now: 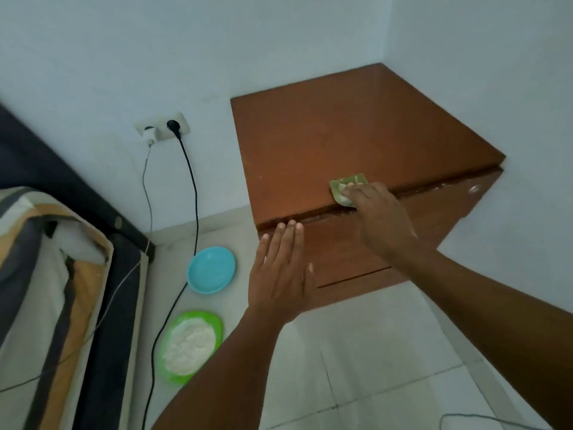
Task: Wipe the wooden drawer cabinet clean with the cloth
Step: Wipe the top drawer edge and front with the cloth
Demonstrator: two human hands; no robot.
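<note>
Our right hand (383,217) grips a crumpled green cloth (345,186) atop the smooth brown wooden cabinet (341,131), at its front edge; our left hand (279,274), straight-fingered, holds nothing.

left grip (279,274): bare, short nails | right grip (383,214): bare | left forearm (223,367), right forearm (480,293): bare skin up to frame edge

The floor (372,352) carries the wooden drawer cabinet (356,135) in the corner. Left of it lie 2 items: a blue plate (211,270) and a green plate (217,324) holding white material (189,349).
</note>
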